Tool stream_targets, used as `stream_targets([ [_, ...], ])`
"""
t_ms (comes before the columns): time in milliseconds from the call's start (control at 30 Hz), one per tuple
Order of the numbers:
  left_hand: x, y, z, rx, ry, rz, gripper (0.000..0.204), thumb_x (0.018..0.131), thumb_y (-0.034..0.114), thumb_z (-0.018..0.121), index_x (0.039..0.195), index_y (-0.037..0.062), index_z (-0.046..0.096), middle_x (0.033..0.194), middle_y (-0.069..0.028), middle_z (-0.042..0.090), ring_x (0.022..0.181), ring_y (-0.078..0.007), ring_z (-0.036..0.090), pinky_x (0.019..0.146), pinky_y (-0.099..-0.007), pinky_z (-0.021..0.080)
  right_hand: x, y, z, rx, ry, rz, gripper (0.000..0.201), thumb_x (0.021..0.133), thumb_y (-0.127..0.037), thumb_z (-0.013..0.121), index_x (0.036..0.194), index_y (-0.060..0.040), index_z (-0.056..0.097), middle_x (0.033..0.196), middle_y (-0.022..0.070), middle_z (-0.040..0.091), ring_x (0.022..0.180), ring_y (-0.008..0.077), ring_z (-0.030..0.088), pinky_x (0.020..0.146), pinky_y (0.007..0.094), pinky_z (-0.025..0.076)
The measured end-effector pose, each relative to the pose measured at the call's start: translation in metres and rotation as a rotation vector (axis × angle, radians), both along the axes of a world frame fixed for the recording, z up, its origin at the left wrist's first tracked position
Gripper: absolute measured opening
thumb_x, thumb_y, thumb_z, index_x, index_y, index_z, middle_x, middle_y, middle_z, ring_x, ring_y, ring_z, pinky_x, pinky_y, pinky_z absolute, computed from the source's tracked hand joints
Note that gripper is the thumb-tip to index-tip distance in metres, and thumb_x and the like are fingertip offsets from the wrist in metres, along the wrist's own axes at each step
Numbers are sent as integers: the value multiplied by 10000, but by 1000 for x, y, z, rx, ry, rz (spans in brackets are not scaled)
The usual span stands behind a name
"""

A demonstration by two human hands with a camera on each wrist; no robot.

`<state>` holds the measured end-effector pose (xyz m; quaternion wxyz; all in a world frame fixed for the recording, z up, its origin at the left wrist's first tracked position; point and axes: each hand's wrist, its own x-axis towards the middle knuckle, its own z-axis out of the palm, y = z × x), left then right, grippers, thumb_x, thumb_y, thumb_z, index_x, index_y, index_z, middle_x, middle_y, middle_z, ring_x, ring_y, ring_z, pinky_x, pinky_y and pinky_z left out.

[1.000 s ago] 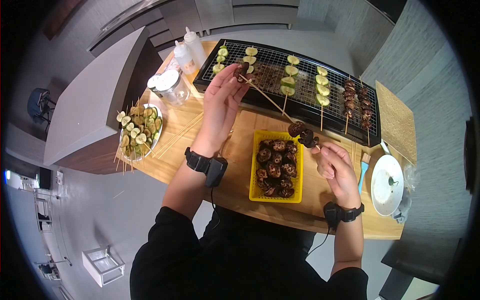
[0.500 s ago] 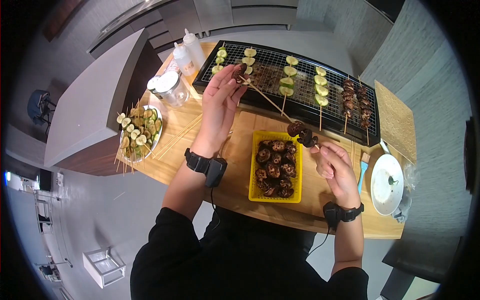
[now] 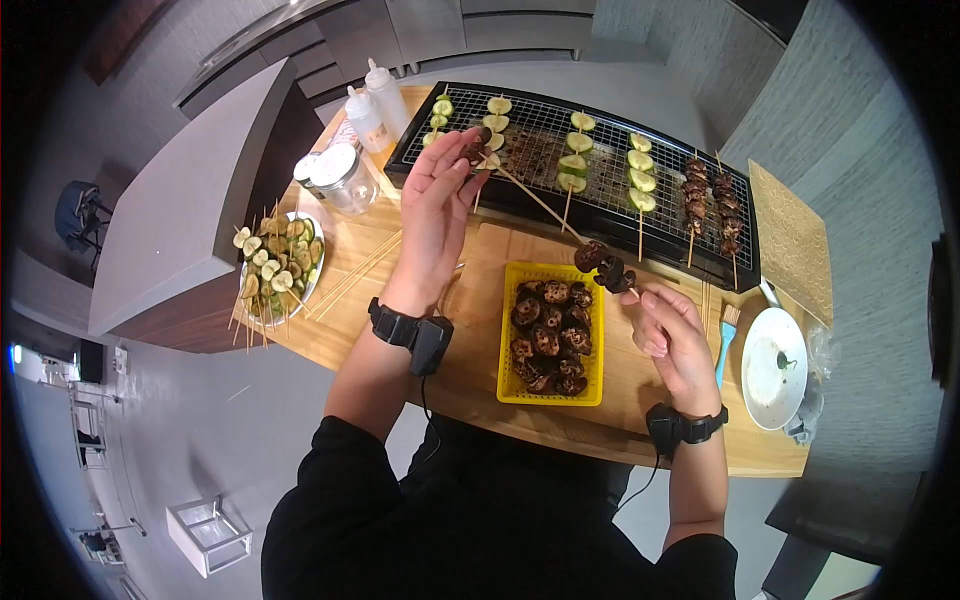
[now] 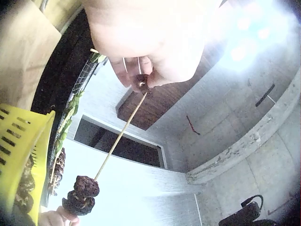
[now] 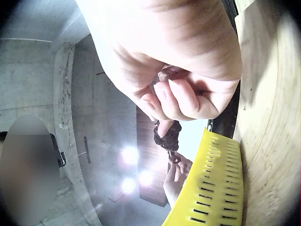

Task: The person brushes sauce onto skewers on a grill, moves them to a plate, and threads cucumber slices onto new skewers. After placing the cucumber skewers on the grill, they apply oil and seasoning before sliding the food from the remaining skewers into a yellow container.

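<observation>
My right hand [image 3: 672,335] pinches the lower end of a wooden skewer [image 3: 540,203], just below several dark mushroom pieces [image 3: 606,269] threaded on it. At the skewer's other end, my left hand [image 3: 435,215] pinches another dark piece [image 3: 476,148] between thumb and fingers. In the left wrist view that piece [image 4: 141,84] sits at the skewer's tip, with bare stick between it and the threaded pieces [image 4: 84,192]. Curled fingers of the right hand [image 5: 174,94] show in the right wrist view. Below the skewer stands a yellow basket [image 3: 599,385] of dark mushrooms [image 3: 546,340].
A black grill [image 3: 610,228] with green-slice and dark skewers lies behind the hands. On the left are a plate of skewers [image 3: 270,265], a jar [image 3: 345,180] and bottles [image 3: 385,95]. A blue brush [image 3: 724,350] and white bowl [image 3: 772,400] are on the right.
My left hand has shifted very slightly left, still pinching the piece at the skewer's tip. The right hand stays almost still.
</observation>
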<state>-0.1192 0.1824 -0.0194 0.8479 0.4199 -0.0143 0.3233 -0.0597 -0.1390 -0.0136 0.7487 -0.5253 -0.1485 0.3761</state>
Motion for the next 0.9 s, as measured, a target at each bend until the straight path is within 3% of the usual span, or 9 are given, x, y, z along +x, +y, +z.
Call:
stream_targets([
  [900, -2, -5, 4, 63, -2, 4, 302, 1005, -71, 529, 1258, 62, 625, 1454, -142, 601, 1287, -181, 602, 1082, -348, 514, -1, 1, 2, 22, -2, -5, 300, 1072, -172, 577, 1178, 92, 672, 591, -80, 406, 503, 10, 311, 485, 208, 237],
])
